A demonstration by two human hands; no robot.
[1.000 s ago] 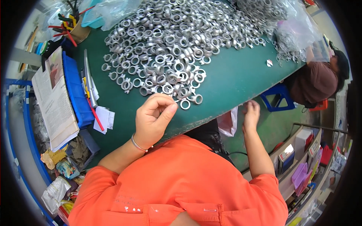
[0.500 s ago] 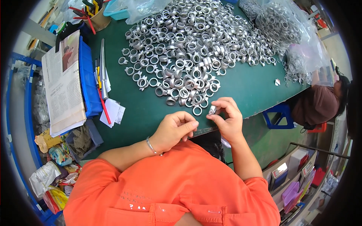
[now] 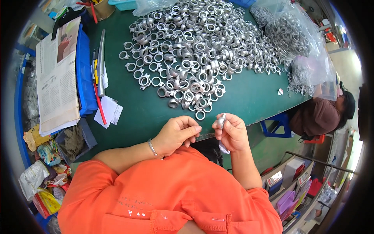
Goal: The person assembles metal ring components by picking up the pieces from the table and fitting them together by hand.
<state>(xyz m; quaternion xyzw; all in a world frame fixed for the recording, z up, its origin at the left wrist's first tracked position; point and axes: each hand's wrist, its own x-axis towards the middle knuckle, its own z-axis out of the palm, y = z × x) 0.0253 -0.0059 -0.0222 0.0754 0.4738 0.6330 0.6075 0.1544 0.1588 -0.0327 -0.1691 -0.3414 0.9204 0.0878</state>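
Observation:
My right hand [image 3: 233, 132] is closed at the table's front edge, pinching a single silvery metal ring [image 3: 221, 121] between thumb and fingers, with the ring's outer side showing. To its left, my left hand [image 3: 177, 132] has its thumb pressed to its curled fingers; whatever it holds, if anything, is hidden. The hands are apart. Just beyond them lies a large heap of similar metal rings [image 3: 194, 50], many with small lugs. One ring [image 3: 200, 114] at the heap's near tip lies closest to my hands.
A green table [image 3: 136, 113] bears the heap. On the left are a blue bin [image 3: 86, 74] with newspaper [image 3: 58, 74] over it, a tapered metal rod [image 3: 101, 66], a red pen [image 3: 100, 105] and paper slips [image 3: 112, 113]. Plastic bags of rings [image 3: 292, 35] stand far right, near another person [image 3: 319, 113].
My right hand has turned the ring, so its outer side now faces up, and its fingers have curled in more. The left hand keeps much the same pose. The whole view has shifted slightly.

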